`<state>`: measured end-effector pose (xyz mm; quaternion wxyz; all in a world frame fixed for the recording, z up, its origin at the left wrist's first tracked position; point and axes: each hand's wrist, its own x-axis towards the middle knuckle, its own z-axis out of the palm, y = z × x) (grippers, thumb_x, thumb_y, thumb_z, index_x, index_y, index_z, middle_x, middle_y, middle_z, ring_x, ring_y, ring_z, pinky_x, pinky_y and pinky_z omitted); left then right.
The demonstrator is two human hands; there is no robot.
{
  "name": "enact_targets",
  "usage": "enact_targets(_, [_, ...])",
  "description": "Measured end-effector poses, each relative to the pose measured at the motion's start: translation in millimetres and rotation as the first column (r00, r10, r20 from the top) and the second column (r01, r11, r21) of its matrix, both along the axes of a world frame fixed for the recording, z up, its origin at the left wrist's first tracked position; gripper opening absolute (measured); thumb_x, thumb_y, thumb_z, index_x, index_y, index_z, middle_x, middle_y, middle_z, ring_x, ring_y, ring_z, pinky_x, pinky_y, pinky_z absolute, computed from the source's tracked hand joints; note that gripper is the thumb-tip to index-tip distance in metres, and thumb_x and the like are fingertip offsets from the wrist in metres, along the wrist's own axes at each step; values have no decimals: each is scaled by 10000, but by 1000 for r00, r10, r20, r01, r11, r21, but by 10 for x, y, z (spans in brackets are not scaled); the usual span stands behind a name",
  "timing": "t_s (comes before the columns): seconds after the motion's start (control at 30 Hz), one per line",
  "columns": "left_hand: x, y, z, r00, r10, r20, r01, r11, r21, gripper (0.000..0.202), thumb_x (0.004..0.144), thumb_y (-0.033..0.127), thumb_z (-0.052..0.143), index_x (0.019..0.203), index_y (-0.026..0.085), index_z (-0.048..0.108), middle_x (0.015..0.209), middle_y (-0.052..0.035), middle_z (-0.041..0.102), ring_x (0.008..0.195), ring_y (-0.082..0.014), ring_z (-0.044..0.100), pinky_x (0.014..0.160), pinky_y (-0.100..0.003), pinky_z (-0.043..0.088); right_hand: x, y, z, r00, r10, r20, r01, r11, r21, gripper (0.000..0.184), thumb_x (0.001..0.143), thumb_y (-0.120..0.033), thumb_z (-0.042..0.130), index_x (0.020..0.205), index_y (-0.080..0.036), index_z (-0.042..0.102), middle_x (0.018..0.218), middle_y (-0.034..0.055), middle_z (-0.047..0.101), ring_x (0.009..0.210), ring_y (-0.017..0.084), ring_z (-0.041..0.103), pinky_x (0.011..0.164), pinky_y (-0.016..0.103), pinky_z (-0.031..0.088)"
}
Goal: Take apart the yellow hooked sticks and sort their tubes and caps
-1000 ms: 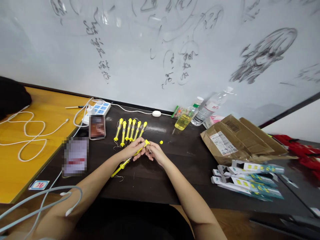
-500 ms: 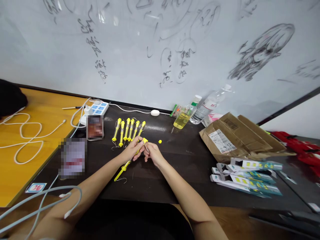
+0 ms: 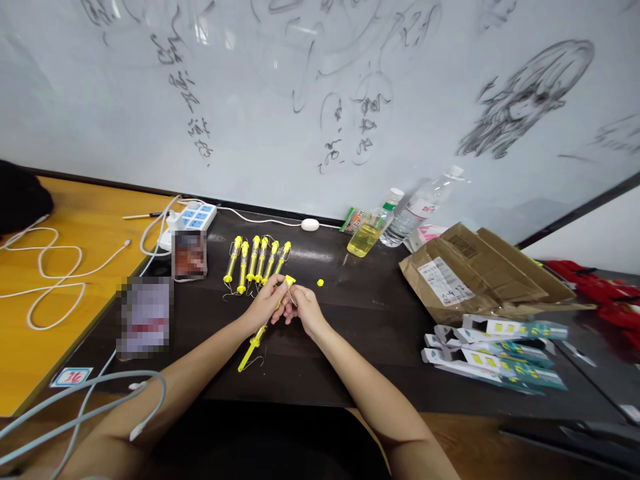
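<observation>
My left hand (image 3: 267, 301) is closed around a yellow spring scale (image 3: 253, 345), which slants down toward the table's front with a thin wire hook at its lower end. Its yellow top (image 3: 289, 281) pokes out above my left fingers. Against that top end, my right hand (image 3: 306, 308) pinches a thin metal wire (image 3: 292, 295); the fingertips of both hands meet there and hide the joint. Several similar spring scales (image 3: 243, 268) with wire hooks lie in a row just beyond my left hand. A small yellow cap (image 3: 321, 283) rests alone to the right.
On the dark table (image 3: 360, 333), a bottle of yellow liquid (image 3: 367, 238) and a water bottle (image 3: 413, 213) stand by the whiteboard (image 3: 280, 147). A cardboard package (image 3: 480, 273) and several slim boxes (image 3: 500, 357) lie right. A power strip (image 3: 195, 217) and cables (image 3: 150, 400) are left.
The lower end of the held spring scale has swung slightly right and toward me. My right fingers have shifted a little at the wire. The row of spring scales stays put.
</observation>
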<state>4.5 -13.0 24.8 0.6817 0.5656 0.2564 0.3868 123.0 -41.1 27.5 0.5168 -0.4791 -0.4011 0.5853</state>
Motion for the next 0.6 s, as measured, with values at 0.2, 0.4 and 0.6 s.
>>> enact_targets(0.2, [26, -17, -22, 999, 38, 34, -38, 999, -11, 328, 856, 501, 496, 948, 209, 377, 508, 116, 493, 247, -31, 345, 255, -113, 249, -11, -9, 11, 1000, -15, -4, 15, 1000, -3, 277, 720, -431, 527, 622, -172, 524, 440, -37, 517, 359, 83, 485, 298, 181, 436])
enact_targets(0.4, [49, -50, -33, 996, 66, 65, -63, 997, -46, 343, 847, 508, 511, 955, 207, 384, 521, 114, 489, 258, -33, 365, 265, -120, 273, -25, -23, 25, 999, -43, 20, 43, 999, 6, 247, 733, -399, 502, 607, -189, 468, 423, -42, 516, 336, 80, 475, 300, 174, 419])
enact_targets(0.6, [64, -41, -72, 995, 72, 66, -70, 997, -34, 350, 849, 515, 508, 961, 210, 379, 499, 114, 501, 246, -37, 355, 255, -120, 261, 5, -15, 55, 1000, -6, 22, 7, 999, -47, 253, 734, -391, 491, 608, -173, 517, 410, -38, 513, 328, 81, 473, 303, 177, 420])
